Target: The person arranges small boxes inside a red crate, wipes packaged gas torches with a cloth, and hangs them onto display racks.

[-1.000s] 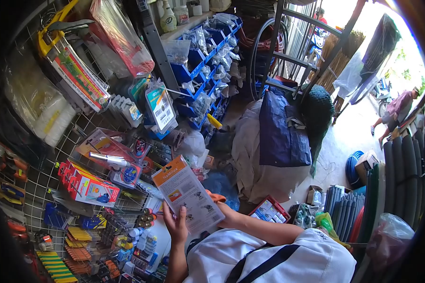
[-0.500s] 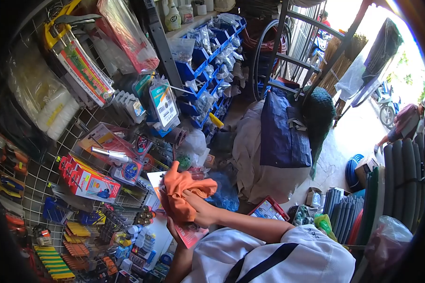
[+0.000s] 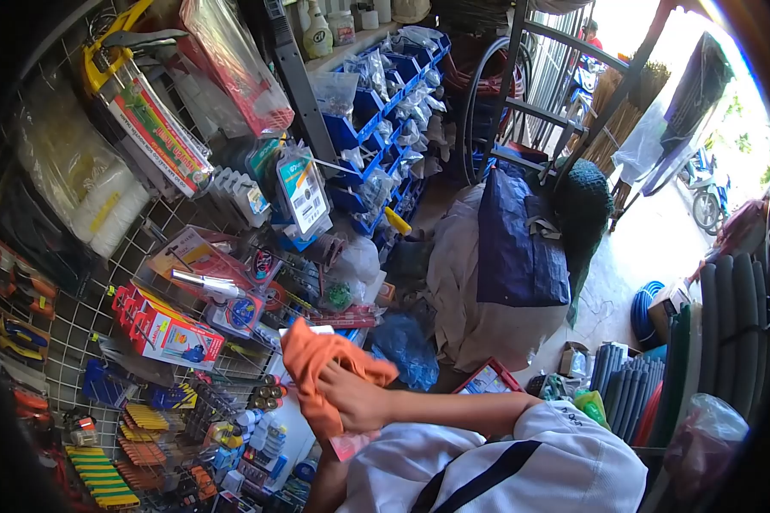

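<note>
My right hand (image 3: 355, 398) is closed on an orange cloth (image 3: 304, 368) and presses it over the face of a flat pink-and-white package (image 3: 351, 445). Only the package's lower corner and a strip of its upper edge show around the cloth. Below it my left hand (image 3: 327, 455) supports the package from underneath; its fingers are hidden behind the cloth and package. Close to the hands on the left is a wire grid rack hung with goods, among them a red-and-white boxed item (image 3: 175, 335).
Blue parts bins (image 3: 368, 111) with bagged pieces stand at the back. A dark blue bag (image 3: 518, 244) rests on a covered pile. Grey rolls (image 3: 736, 316) and a blue hose coil (image 3: 648, 312) are at the right. A person (image 3: 744, 227) shows at the right edge.
My right hand has shifted the cloth slightly left and down over the package, covering more of it. My left hand's fingers have gone out of sight. The view has tilted slightly.
</note>
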Available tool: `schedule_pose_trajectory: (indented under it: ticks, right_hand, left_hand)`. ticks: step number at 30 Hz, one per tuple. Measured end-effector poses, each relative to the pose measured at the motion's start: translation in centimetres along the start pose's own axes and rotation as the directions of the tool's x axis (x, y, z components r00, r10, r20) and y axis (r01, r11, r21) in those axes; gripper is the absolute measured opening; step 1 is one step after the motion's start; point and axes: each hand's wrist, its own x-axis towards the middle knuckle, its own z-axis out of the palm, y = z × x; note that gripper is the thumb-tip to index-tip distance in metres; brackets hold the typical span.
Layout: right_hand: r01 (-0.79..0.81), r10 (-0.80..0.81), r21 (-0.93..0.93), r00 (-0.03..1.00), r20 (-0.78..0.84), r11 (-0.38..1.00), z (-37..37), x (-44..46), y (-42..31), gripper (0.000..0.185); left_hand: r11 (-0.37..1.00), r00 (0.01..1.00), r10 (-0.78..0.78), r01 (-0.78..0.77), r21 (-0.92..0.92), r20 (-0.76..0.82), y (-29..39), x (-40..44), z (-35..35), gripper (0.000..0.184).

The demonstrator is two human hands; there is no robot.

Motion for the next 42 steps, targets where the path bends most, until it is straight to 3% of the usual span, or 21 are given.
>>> schedule_pose_trajectory:
  ticks: [1,3,4,6,8,11,14,18,19,21,23,25,29,31,32,33,34,36,39,41,42]
  right_hand:
    - [0.041,-0.035,0.035,0.989,-0.142,0.999,-0.2,1.0,0.7,0.030]
    - [-0.216,0.200,0.156,0.973,0.116,0.964,-2.2,1.6,1.3,0.034]
    - [-0.259,0.245,0.198,0.965,0.089,0.945,-1.9,1.6,2.1,0.042]
    - [-0.120,0.122,0.171,0.992,-0.001,0.978,-0.8,0.1,3.0,0.051]
    - [-0.206,0.181,0.269,0.977,0.113,0.941,1.6,-2.5,3.2,0.052]
    - [-0.227,0.222,0.453,0.973,0.065,0.862,4.3,-5.6,0.1,0.057]
    - [-0.054,0.054,0.268,0.999,0.007,0.962,3.9,-5.7,-2.8,0.057]
    - [-0.006,0.000,0.045,0.989,0.148,0.999,2.0,-3.1,-2.2,0.047]
    - [-0.123,0.111,0.020,0.946,0.306,0.992,1.8,-2.4,-1.1,0.045]
    - [-0.041,0.032,0.064,0.990,0.136,0.997,1.2,-0.9,1.3,0.044]
    - [-0.162,0.153,0.143,0.986,0.074,0.976,0.9,0.2,3.2,0.047]
    - [-0.123,0.155,0.277,0.983,-0.097,0.953,1.8,-0.3,4.5,0.042]
    - [-0.289,0.244,0.568,0.957,0.156,0.771,6.0,-5.1,2.7,0.051]
    - [-0.228,0.210,0.365,0.974,0.089,0.903,6.1,-6.0,-0.5,0.053]
    - [-0.201,0.198,0.297,0.979,0.039,0.934,6.6,-6.2,-1.2,0.055]
    - [-0.184,0.161,0.264,0.981,0.108,0.947,6.6,-6.2,-1.6,0.055]
    - [-0.160,0.123,0.226,0.978,0.170,0.961,6.1,-5.9,-1.6,0.056]
    - [-0.110,0.041,0.204,0.947,0.318,0.973,5.0,-4.9,-0.6,0.051]
    - [-0.086,0.018,0.122,0.880,0.475,0.989,3.9,-2.1,3.2,0.058]
    - [-0.165,0.154,0.004,0.925,0.347,0.986,3.8,-1.4,5.6,0.053]
    - [-0.134,0.138,-0.032,0.974,0.182,0.990,4.2,-1.1,7.4,0.048]
  left_hand:
    - [0.998,0.997,-0.042,0.044,-0.038,0.060,0.0,-0.3,0.4,0.069]
    - [0.985,0.976,-0.117,0.138,-0.105,0.184,0.1,-0.8,0.7,0.066]
    - [0.984,0.941,-0.075,0.124,-0.129,0.331,-0.2,-0.4,-0.8,0.066]
    - [0.964,0.970,0.137,-0.084,0.251,-0.203,-0.4,-1.3,-1.9,0.072]
    - [0.916,0.866,0.313,-0.168,0.364,-0.391,-0.9,-1.5,-4.2,0.077]
    - [0.968,0.977,0.185,-0.163,0.191,-0.107,0.7,-0.5,-3.4,0.076]
    - [0.991,0.988,0.099,-0.108,0.075,0.122,2.2,0.8,-1.9,0.073]
    - [0.995,0.996,0.058,-0.063,0.078,0.060,1.6,0.9,-0.8,0.070]
    - [0.996,0.998,0.049,-0.052,0.075,0.045,1.3,0.6,-0.7,0.069]
    - [0.998,0.999,0.033,-0.034,0.055,0.017,0.9,0.1,-0.4,0.067]
    - [0.998,0.999,0.038,-0.036,0.044,-0.031,0.3,-0.6,-0.4,0.065]
    - [0.995,0.986,0.091,-0.086,0.044,-0.137,-0.2,-1.0,-0.6,0.064]
    - [0.953,0.834,0.302,-0.253,0.166,-0.463,-0.4,-0.9,-4.9,0.059]
    - [0.945,0.960,0.085,-0.163,-0.282,-0.267,1.9,-0.9,-5.4,0.056]
    - [0.991,0.932,0.129,-0.128,0.025,-0.338,1.9,-0.9,-5.8,0.059]
    - [0.979,0.928,0.179,-0.135,0.151,-0.328,2.0,-0.8,-6.3,0.053]
    - [0.877,0.852,0.355,-0.162,0.452,-0.384,-0.2,-3.0,-10.8,0.049]
    - [0.805,0.799,0.435,-0.140,0.576,-0.414,-1.9,-5.6,-14.2,0.046]
    - [0.988,0.888,0.151,-0.128,0.081,-0.434,-1.0,-4.3,-9.1,0.046]
    - [0.958,0.930,-0.017,-0.090,-0.273,-0.368,-0.6,-4.0,-7.2,0.046]
    - [0.925,1.000,0.001,-0.012,-0.380,-0.028,-0.1,-3.9,-7.4,0.059]
